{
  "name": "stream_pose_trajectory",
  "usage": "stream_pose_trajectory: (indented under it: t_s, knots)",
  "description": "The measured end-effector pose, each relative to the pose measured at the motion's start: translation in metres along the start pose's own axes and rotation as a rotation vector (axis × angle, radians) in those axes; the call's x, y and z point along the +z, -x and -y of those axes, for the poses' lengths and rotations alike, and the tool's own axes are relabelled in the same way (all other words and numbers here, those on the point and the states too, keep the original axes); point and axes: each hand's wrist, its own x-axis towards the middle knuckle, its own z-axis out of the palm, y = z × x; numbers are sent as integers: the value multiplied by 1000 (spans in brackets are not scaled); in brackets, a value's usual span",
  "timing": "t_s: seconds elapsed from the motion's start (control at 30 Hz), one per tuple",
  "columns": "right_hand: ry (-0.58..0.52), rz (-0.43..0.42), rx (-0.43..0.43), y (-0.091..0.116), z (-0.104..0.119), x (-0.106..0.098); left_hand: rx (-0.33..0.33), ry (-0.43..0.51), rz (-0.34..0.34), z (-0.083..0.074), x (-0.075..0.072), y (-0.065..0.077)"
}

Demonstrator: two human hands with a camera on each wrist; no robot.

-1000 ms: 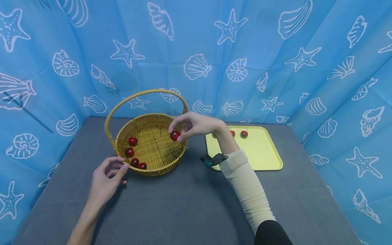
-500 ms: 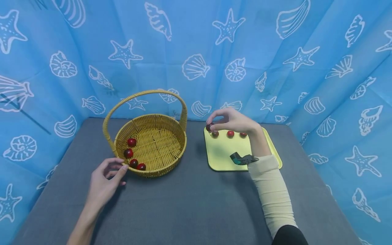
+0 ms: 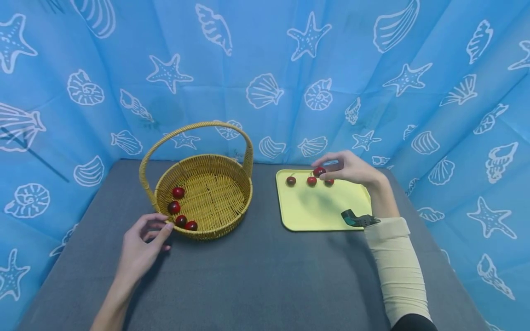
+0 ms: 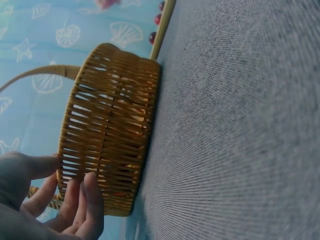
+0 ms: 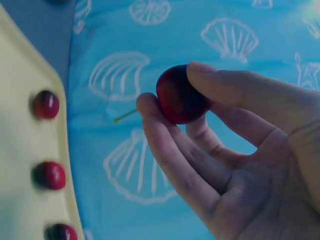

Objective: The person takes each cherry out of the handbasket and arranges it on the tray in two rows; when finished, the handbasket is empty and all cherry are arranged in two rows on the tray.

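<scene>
- Currently, head view: right hand (image 3: 349, 166) is up over the yellow tray (image 3: 319, 214), thumb and fingertips pinching a dark red cherry (image 3: 319, 172).
- Three more, the tray cherries (image 3: 311, 181), sit in a row along the tray's far edge; the held one is near the middle and right ones.
- Left hand (image 3: 142, 243) holds the near left rim of the wicker basket (image 3: 225, 228), fingers bent.
- Four basket cherries (image 3: 174, 207) lie inside, all at the left side; handle (image 3: 194, 125) stands upright.
- Basket left, tray right, well apart on a grey cloth (image 3: 256, 280); blue curtain (image 3: 265, 50) with white shells and starfish behind.
- Right arm has a pale sleeve (image 3: 397, 266), small black-and-green device (image 3: 357, 219) at the cuff.
- Left wrist view: left hand at the rim, one digit at its edge, other fingertips against the woven outer wall; slight gaps between fingers. Tray edge and its cherries show past the basket.
- Right wrist view: cherry clamped between thumb and fingers, thin green stem (image 5: 125, 116) poking out past a fingertip. Tray cherries off to one side, blurred.
</scene>
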Motion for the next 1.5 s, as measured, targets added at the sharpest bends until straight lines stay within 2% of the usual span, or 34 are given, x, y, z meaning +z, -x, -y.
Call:
stream_pose_trajectory:
  t_s: [0.17, 0.43, 0.63, 0.93, 1.13, 1.5]
  knots:
    - [14, -58, 65, 11, -19, -11, -13, -12, 0, -1, 0, 1]
    - [-61, -177, 223, 22, -57, -21, -17, -11, 4, -1, 0, 1]
    - [-62, -200, 261, 26, -84, -25, -11, -6, 1, -2, 0, 0]
    - [-65, -291, 320, 24, -123, -18, -9, -11, -2, -1, 0, 0]
    - [-61, -306, 315, 23, -132, -12, -15, -15, -4, -2, 0, 0]
    - [15, -303, 351, 23, -138, -4, 0, -11, -2, -1, -1, 0]
